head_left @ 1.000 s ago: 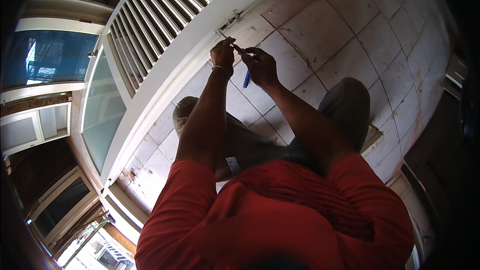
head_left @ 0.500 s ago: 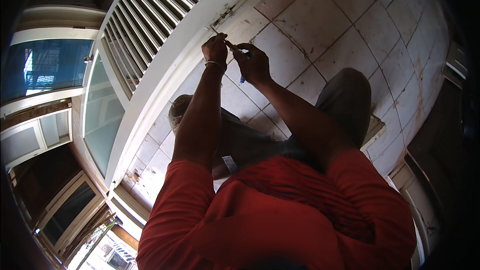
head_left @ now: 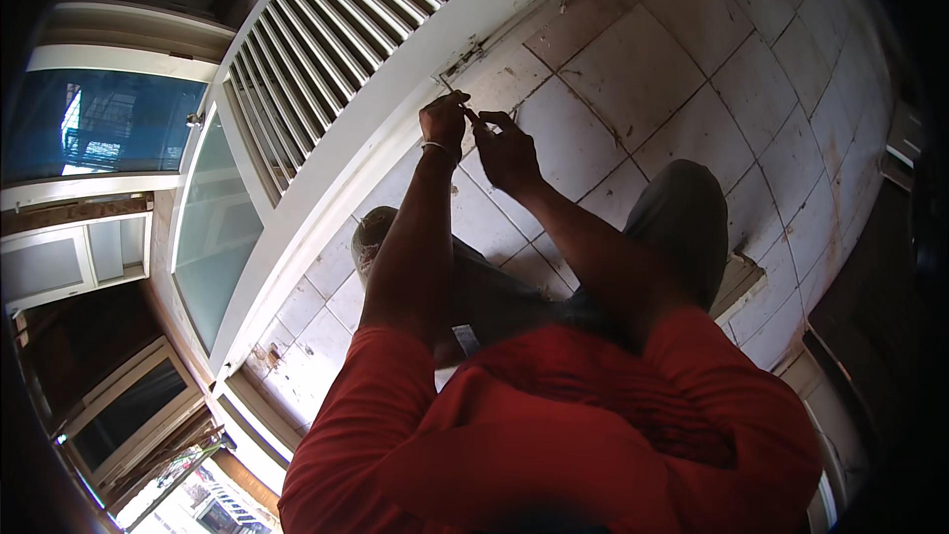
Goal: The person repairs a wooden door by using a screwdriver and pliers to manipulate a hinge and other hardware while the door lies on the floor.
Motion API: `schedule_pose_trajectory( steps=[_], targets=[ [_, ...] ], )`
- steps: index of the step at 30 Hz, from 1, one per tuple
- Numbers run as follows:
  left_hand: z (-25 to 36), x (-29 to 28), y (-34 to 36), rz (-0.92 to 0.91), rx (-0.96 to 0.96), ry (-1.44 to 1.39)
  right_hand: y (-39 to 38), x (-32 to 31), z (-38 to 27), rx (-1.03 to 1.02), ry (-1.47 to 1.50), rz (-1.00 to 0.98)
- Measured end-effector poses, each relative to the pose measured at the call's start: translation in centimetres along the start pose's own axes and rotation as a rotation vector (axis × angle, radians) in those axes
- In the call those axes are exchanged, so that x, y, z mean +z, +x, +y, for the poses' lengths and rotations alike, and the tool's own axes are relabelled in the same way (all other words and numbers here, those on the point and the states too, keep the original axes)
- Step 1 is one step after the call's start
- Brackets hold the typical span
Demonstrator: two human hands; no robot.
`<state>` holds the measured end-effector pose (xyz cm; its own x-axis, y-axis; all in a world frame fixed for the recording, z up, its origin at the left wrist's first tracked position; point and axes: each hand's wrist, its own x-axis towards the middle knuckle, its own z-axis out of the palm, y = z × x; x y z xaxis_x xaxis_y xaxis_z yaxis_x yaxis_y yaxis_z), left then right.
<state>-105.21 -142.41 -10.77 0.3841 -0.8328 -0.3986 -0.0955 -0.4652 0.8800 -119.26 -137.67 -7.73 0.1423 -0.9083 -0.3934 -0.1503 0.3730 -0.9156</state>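
Note:
My left hand (head_left: 442, 125), with a pale band at the wrist, is closed around a slim screwdriver-like tool. The tool's thin metal shank (head_left: 447, 85) pokes out past the fingers toward the edge of a white louvred door (head_left: 341, 124). Its tip is close to a dark, worn slot (head_left: 462, 60) in that edge; whether it touches, I cannot make out. Just to the right, my right hand (head_left: 508, 155) is closed, thumb and fingers pinching the tool's back end. Most of the handle is hidden by the fingers.
The door stands along my left, with slats above and a frosted panel (head_left: 219, 237) lower down. Stained white tiles (head_left: 633, 69) cover the floor. My bent knees (head_left: 682, 222) lie below my forearms. Window frames (head_left: 104, 124) stand at the far left.
The view has shifted slightly, so door and hands sit lower and further right. Both hands stay together at the door edge; the blue bit seen under my right hand no longer shows.

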Motion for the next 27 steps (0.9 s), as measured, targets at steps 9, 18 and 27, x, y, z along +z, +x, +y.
schedule_pose_trajectory(
  steps=[9, 18, 27],
  targets=[
    [0.9, -1.5, -0.6, 0.058, -0.069, -0.096, -0.1, -0.5, 0.0, 0.475, 0.991, -0.302],
    [-0.4, -1.8, 0.2, 0.026, -0.024, -0.060, -0.2, -0.7, -1.2, 0.391, 0.706, -0.192],
    [1.1, -0.9, 0.0, 0.072, -0.145, -0.104, -0.8, 0.2, -1.2, -0.430, -0.343, 0.129]
  ],
)
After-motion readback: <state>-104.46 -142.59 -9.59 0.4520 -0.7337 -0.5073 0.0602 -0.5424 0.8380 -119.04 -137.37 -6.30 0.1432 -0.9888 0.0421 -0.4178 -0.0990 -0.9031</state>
